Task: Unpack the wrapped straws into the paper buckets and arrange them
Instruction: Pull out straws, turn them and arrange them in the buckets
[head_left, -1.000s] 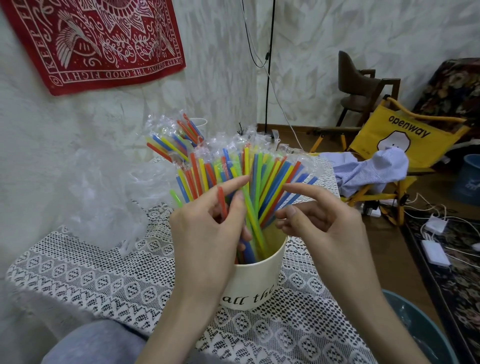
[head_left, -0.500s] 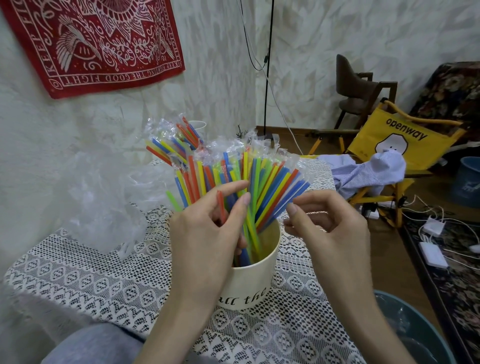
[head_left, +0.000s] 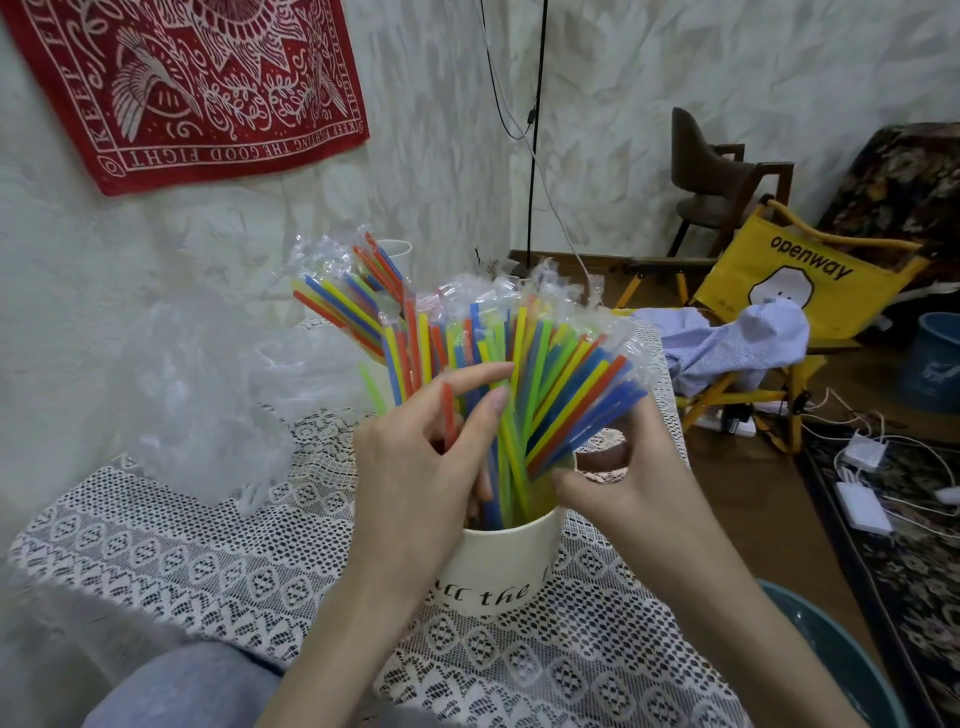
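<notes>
Straws (head_left: 524, 374) in bright colours, many with clear wrapping on their tips, fan out of a cream paper bucket (head_left: 501, 566) on a lace-covered table (head_left: 171, 540); a second bundle (head_left: 353, 291) stands in another bucket just behind. Since a second ago the right hand (head_left: 618, 478) has dropped from beside the straw tips to the bucket's rim, fingers curled round the lower shafts of the right-leaning group; the left hand (head_left: 426, 457) stays among the straws, pinching an orange straw (head_left: 448, 415) between thumb and forefinger; the fan looks tighter, suggesting arranging is under way while wrappers remain to be stripped.
</notes>
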